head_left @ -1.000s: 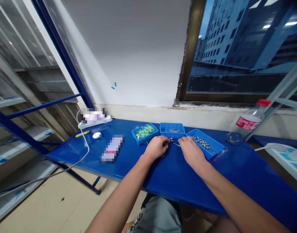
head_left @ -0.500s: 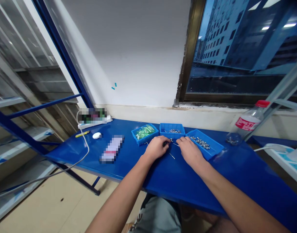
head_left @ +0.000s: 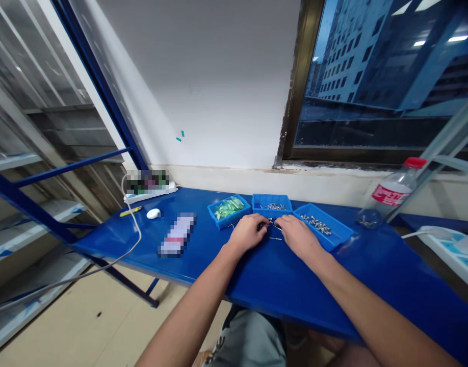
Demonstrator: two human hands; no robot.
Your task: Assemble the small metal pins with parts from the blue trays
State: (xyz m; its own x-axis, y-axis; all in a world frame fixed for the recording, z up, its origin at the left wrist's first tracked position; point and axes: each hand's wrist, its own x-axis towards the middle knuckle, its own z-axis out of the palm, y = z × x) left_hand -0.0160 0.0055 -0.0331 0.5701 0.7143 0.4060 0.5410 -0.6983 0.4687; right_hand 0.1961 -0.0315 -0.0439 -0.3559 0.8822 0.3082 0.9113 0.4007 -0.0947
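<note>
My left hand (head_left: pixel 249 229) is over the table in front of the bins, its fingers curled round a small dark object whose kind I cannot make out. Close beside it, my right hand (head_left: pixel 295 230) has its fingertips pinched together at small, thin metal pieces between the hands. What lies in that pinch is too small to name. One thin metal pin (head_left: pixel 275 238) lies on the table just below the gap between my hands. Behind them stand three blue bins: one with green packets (head_left: pixel 229 207), one with thin metal pieces (head_left: pixel 275 207), one with short metal parts (head_left: pixel 317 224).
On the blue table (head_left: pixel 203 265), a pixelated phone-like item (head_left: pixel 177 235), a white rounded object (head_left: pixel 153 214) and a yellow-handled tool (head_left: pixel 130 211) lie left. A power strip (head_left: pixel 152 193) with a cable stands behind them. A red-capped bottle (head_left: pixel 390 193) stands at right.
My right hand has shifted slightly left, closer to my left hand. The thin pin on the table has turned from slanted to nearly level. My left hand stays in place.
</note>
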